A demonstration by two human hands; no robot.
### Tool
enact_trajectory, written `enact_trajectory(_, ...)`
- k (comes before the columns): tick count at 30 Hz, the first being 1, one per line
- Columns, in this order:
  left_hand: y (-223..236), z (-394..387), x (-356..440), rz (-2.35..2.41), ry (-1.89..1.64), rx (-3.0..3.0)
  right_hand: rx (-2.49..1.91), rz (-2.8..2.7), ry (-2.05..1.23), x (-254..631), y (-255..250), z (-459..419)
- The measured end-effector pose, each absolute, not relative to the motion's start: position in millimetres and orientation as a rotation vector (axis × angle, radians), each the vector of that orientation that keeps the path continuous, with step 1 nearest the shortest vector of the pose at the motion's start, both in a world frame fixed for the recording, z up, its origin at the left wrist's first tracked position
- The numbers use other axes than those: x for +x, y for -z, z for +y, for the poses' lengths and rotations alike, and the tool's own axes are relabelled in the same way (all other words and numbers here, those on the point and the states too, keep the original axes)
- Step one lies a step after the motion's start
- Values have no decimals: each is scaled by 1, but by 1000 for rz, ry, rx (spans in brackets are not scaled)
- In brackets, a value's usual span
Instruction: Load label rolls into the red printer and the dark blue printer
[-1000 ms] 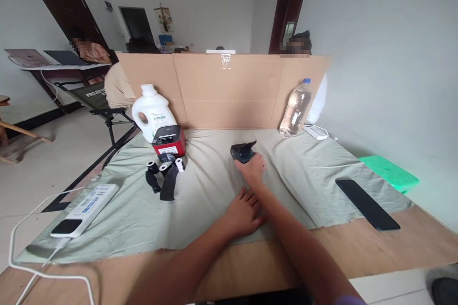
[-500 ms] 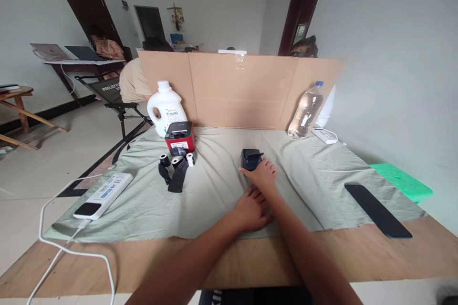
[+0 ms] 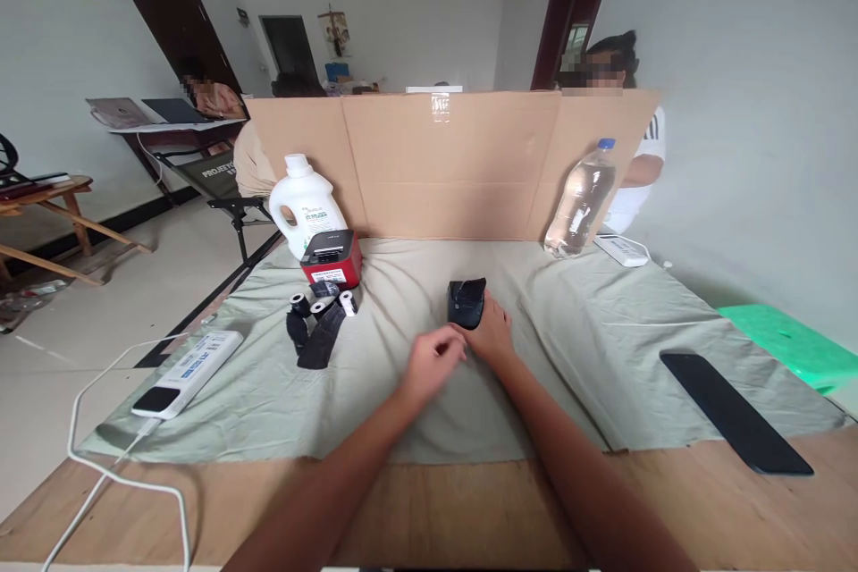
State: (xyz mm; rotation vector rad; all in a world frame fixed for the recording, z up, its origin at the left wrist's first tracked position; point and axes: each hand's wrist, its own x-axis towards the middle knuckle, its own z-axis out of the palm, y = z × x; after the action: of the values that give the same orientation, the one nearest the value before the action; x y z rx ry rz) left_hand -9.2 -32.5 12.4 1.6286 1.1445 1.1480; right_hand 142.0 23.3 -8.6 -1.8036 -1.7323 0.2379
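A small black box-shaped device (image 3: 465, 308) stands on the cloth in front of me, with a dark flap or strip tilted up over its top. My right hand (image 3: 491, 331) grips its near right side; some of the fingers are hidden behind it. Just left of and below the device, my left hand (image 3: 435, 365) hovers with loosely bent fingers, slightly blurred, and nothing visible in it. Farther left lie several small rolls (image 3: 319, 307) with black tails, beside a red and black boxy printer (image 3: 331, 257).
Behind the printer stands a white jug (image 3: 309, 210); a clear bottle (image 3: 580, 201) leans at the right. A cardboard screen (image 3: 449, 170) closes off the back. A power bank (image 3: 188, 375) with a white cable lies left, a black phone-like slab (image 3: 730, 411) right. People sit beyond.
My left hand has lifted off the cloth from below my right wrist and moved up and left beside the device. The dark flap on the device now stands more upright.
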Motion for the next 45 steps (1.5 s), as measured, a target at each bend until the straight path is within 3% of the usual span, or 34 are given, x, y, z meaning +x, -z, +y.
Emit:
enact_trajectory(4, -23, 27, -28, 1274, -1307, 1107, -1804, -1714, -264, 141, 4, 22)
enact_trajectory(12, 0, 101, 2, 1221, -1469, 1035, -1794, -1724, -256, 142, 3, 21)
enact_trajectory(21, 22, 94, 2, 1095, -1415, 1164, -1745, -1701, -306, 142, 6, 21)
enact_trajectory(45, -8, 94, -10, 1229, -1122, 970, -1719, -1694, -379, 144, 5, 21)
